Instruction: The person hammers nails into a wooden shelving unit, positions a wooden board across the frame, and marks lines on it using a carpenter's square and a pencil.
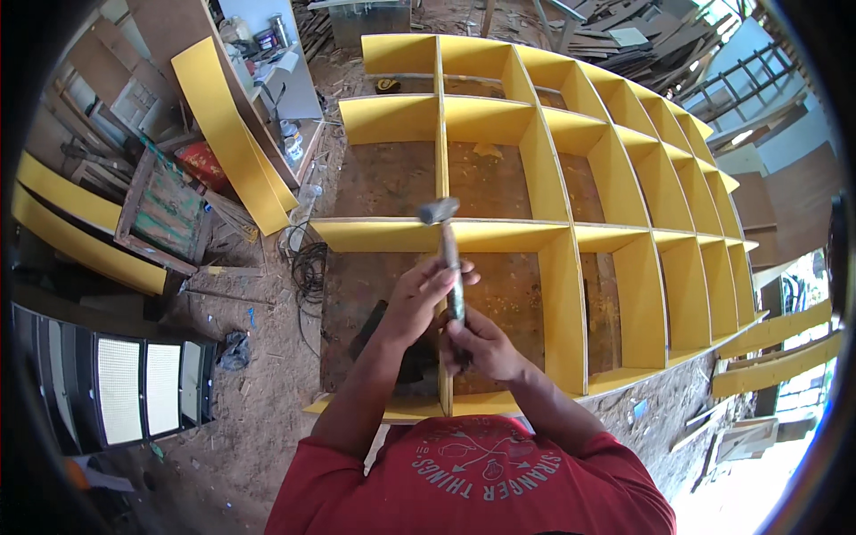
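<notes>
A hammer (452,290) points away from me over the yellow grid frame (557,308), its grey metal head slightly blurred. My left hand (417,301) is closed around the middle of the handle, fingers wrapped across it. Lower down, my right hand (486,346) grips the end of the handle, thumb along it. Both hands are above the near left part of the frame, close to a long yellow divider. The frame is built of upright yellow boards crossing each other, over a stained brown base. Part of a dark object (401,352) shows beneath my left forearm.
Long yellow boards (227,134) lean at the left, beside a shelf with jars (290,138). Black cable (309,272) lies coiled by the frame's left edge. A black cabinet with pale panels (119,392) stands at lower left. Scrap wood (624,49) is piled behind.
</notes>
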`<state>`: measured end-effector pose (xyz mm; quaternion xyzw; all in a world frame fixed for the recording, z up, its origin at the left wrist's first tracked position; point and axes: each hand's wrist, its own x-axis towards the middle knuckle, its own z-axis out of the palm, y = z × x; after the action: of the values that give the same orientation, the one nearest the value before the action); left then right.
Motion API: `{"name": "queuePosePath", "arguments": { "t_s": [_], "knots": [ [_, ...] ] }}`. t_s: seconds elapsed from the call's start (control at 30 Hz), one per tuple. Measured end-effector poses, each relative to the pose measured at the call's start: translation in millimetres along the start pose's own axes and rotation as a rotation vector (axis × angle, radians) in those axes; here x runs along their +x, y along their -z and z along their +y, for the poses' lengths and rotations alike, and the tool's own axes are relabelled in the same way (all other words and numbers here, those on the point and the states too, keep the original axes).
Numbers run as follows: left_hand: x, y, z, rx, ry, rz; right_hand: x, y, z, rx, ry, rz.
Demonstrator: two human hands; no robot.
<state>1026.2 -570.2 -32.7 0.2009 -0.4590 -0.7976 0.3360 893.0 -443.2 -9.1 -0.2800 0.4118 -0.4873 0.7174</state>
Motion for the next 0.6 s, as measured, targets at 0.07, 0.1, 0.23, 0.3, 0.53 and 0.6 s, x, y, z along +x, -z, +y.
{"name": "queuePosePath", "arguments": {
  "t_s": [0.07, 0.1, 0.23, 0.3, 0.53, 0.6],
  "knots": [
    [31.7, -0.5, 3.0, 0.171, -0.102, -0.002, 5.8, 8.9, -24.7, -0.183, 0.045, 0.127],
    [54.0, -1.4, 4.0, 0.348, -0.193, -0.037, 10.9, 16.8, -41.7, -0.360, 0.117, 0.276],
    [145.2, 37.5, -64.8, 1.247, -0.297, 0.470, 92.6, 86.7, -79.7, -1.126, 0.542, 0.613],
    [167.1, 43.6, -84.1, 1.575, -0.273, 0.682, 133.1, 93.5, -112.1, -1.021, 0.309, 0.600],
    [182.1, 15.6, -73.3, 1.719, 0.141, 0.478, 264.3, 186.6, -175.5, -1.437, 0.423, 0.784],
    [177.7, 23.7, -76.9, 1.739, 0.086, 0.536, 293.1, 178.0, -191.0, -1.436, 0.478, 0.781]
  ]
}}
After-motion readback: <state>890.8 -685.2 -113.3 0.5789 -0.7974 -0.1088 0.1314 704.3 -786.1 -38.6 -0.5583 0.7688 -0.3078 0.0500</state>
